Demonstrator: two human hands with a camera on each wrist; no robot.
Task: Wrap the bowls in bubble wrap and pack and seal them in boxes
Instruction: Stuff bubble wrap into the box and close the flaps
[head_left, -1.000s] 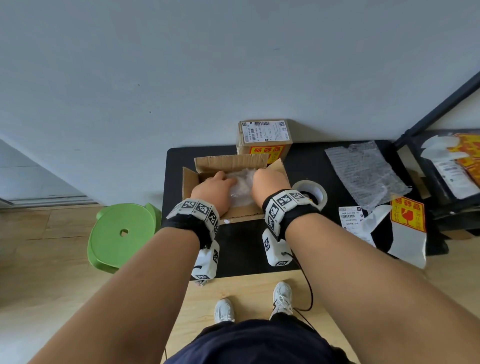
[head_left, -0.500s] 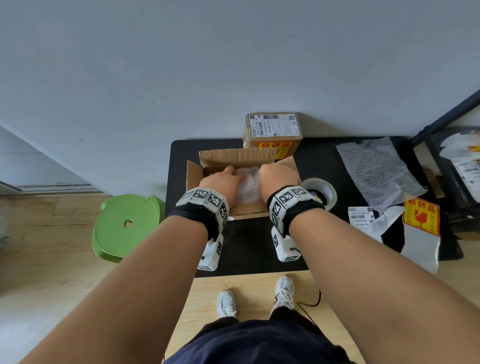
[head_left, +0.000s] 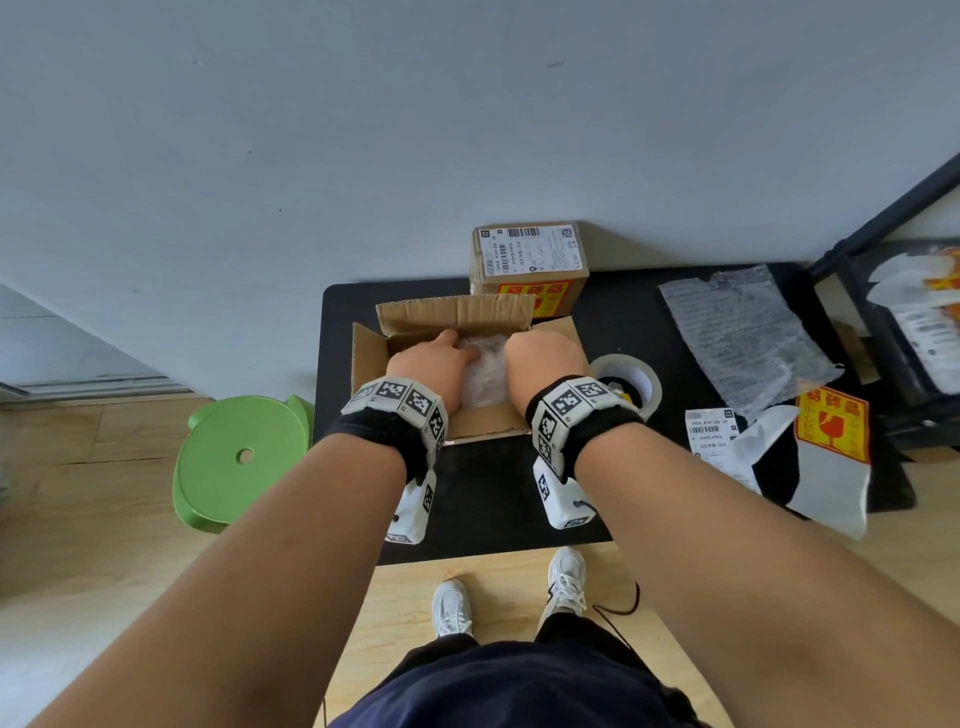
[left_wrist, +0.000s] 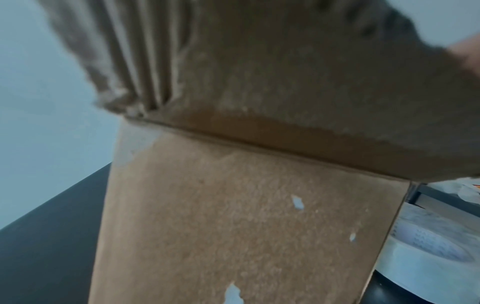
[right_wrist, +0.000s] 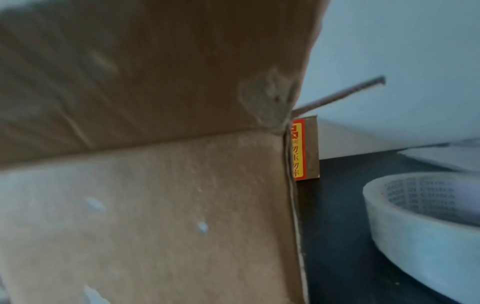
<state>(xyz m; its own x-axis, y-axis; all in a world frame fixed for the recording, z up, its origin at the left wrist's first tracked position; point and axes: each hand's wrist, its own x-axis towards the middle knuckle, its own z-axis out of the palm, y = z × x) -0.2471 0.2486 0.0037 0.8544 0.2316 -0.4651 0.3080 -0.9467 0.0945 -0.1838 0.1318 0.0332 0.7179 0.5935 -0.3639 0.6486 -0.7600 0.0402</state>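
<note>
Now, hands: left hand (head_left: 434, 364) and right hand (head_left: 543, 353) both reach down into the open box (head_left: 371, 358).
Bundle: bubble-wrapped bundle (head_left: 485, 371) sits inside the box, between the two hands, touching both.
Grip: fingers are hidden below the knuckles, so I cannot tell how far either hand is closed.
Right of the right hand: tape roll (head_left: 641, 379), then a bubble wrap sheet (head_left: 737, 332).
Beyond the fingers: sealed box (head_left: 530, 265) against the wall.
Under the wrists: black table (head_left: 483, 493).
</note>
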